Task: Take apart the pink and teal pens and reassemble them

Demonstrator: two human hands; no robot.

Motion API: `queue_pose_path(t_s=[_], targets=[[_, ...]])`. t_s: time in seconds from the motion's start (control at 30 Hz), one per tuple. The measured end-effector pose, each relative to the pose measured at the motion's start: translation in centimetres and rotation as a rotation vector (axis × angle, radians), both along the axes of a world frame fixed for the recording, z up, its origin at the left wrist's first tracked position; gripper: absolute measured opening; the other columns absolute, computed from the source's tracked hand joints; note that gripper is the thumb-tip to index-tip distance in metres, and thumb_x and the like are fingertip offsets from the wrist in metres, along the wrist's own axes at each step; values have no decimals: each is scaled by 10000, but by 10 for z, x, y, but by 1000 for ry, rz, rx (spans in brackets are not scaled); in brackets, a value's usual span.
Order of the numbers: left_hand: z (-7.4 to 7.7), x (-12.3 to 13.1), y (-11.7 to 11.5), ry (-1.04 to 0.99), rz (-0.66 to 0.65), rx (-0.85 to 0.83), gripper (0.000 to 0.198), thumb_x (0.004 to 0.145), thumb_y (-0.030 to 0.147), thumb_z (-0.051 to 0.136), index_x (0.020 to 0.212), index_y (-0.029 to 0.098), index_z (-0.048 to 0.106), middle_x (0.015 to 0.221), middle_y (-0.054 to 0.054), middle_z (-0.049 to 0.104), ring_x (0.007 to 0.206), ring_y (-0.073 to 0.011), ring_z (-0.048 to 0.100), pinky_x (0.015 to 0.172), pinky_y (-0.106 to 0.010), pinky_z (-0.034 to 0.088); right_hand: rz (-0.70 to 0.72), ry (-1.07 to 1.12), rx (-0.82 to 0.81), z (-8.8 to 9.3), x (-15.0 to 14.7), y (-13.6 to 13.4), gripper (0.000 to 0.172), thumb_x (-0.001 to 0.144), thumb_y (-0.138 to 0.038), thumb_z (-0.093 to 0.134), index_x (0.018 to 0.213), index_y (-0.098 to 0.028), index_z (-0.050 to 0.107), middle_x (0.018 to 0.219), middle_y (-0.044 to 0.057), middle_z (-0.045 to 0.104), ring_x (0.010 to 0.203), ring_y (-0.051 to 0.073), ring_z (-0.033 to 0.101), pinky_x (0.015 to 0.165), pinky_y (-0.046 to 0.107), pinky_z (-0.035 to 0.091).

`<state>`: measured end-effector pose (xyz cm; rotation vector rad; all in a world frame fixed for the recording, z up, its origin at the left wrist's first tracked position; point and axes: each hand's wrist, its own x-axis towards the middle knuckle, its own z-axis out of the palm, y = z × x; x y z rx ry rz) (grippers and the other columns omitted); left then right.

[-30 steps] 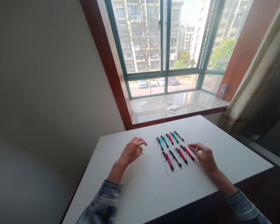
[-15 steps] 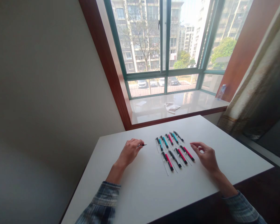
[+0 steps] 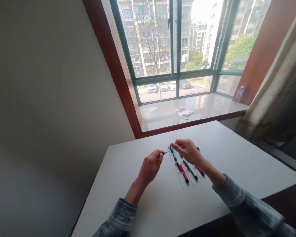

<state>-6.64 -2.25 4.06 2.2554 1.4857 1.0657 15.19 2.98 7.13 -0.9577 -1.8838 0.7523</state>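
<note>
My left hand (image 3: 151, 165) is closed in a pinch on a small black pen part with a pointed metal tip (image 3: 165, 153), just above the table. My right hand (image 3: 188, 152) hovers over the rows of pen parts, thumb and fingers drawn together; whether anything is between them I cannot make out. Beneath it lie a turquoise pen barrel (image 3: 174, 154), a red pen barrel (image 3: 184, 173) and a black-and-grey one (image 3: 191, 171), with black pieces and thin white refills (image 3: 180, 178) alongside. The right hand and wrist hide several of the other parts.
A white table (image 3: 148, 207) carries all the parts. Behind it, a crumpled cloth (image 3: 185, 113), a sheet of paper (image 3: 151, 109) and a clear bottle (image 3: 239, 95) rest on the windowsill (image 3: 160, 123). A curtain (image 3: 263, 95) hangs at the right.
My right hand has swung left from the right side of the rows to over their back part. My left hand, still pinching the black part, has shifted right, closer to the rows.
</note>
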Motion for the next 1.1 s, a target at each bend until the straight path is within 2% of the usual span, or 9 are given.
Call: queue_pose_path(t_s=[0.1, 0.23, 0.33, 0.5, 0.67, 0.77, 0.9, 1.0, 1.1], targets=[[-2, 1, 0, 2, -1, 10, 229, 1052, 314, 456, 1111, 220, 657, 1032, -41, 734, 881, -185, 685, 794, -299, 515, -57, -71, 60, -18, -18, 16, 627, 980, -608, 482, 552, -196, 280, 539, -55, 247, 539, 97, 226, 529, 286, 191], [-5, 0, 0, 9, -8, 30, 228, 1056, 314, 470, 1130, 224, 666, 1040, -47, 735, 901, -182, 687, 811, -296, 511, -21, -81, 47, -45, -30, 15, 632, 998, -607, 438, 553, -198, 253, 527, -50, 241, 519, 95, 217, 531, 305, 164], [-6, 1, 1, 46, -9, 52, 230, 1054, 321, 484, 1131, 228, 680, 1003, -47, 731, 864, -177, 687, 775, -283, 506, 24, -33, 16, -54, -33, 11, 627, 993, -594, 457, 549, -199, 257, 531, -50, 223, 520, 98, 202, 524, 304, 158], [-11, 4, 1, 119, 6, 74, 244, 1047, 334, 499, 1094, 215, 706, 919, -52, 728, 784, -181, 687, 711, -278, 512, 158, 37, 0, -54, -34, 8, 543, 1018, -509, 446, 580, -191, 410, 569, -39, 323, 550, 104, 280, 525, 273, 221], [-11, 5, 0, 12, 9, 47, 237, 1035, 327, 534, 1224, 252, 656, 1130, -45, 761, 986, -205, 727, 844, -294, 532, 150, 46, 33, -53, -35, 6, 510, 1032, -475, 437, 610, -188, 446, 570, -47, 335, 544, 101, 298, 533, 271, 234], [-8, 5, -1, -4, 18, -17, 207, 1042, 341, 517, 1170, 252, 654, 993, -12, 774, 839, -170, 728, 747, -260, 511, 151, 48, 50, -53, -35, 5, 495, 1034, -463, 446, 622, -188, 459, 570, -49, 372, 540, 100, 332, 538, 268, 247], [-7, 4, -1, -10, 25, -48, 220, 1057, 360, 473, 1062, 234, 653, 803, 22, 720, 667, -131, 655, 669, -234, 457, 132, 29, 69, -53, -34, 6, 487, 1026, -443, 482, 611, -193, 424, 571, -56, 381, 542, 97, 333, 542, 266, 253], [-7, 4, -1, -15, 34, -48, 229, 1063, 365, 450, 1057, 235, 638, 774, 31, 691, 639, -125, 619, 668, -235, 440, 113, 24, 67, -51, -33, 5, 464, 1005, -445, 538, 625, -196, 440, 579, -60, 398, 546, 98, 334, 536, 263, 257], [-8, 4, 0, -38, 50, -49, 215, 1062, 366, 443, 1072, 234, 613, 777, 30, 686, 656, -131, 624, 684, -238, 441, 123, 38, 53, -48, -32, 3, 376, 995, -435, 571, 708, -192, 554, 637, -42, 523, 577, 107, 422, 563, 256, 319]])
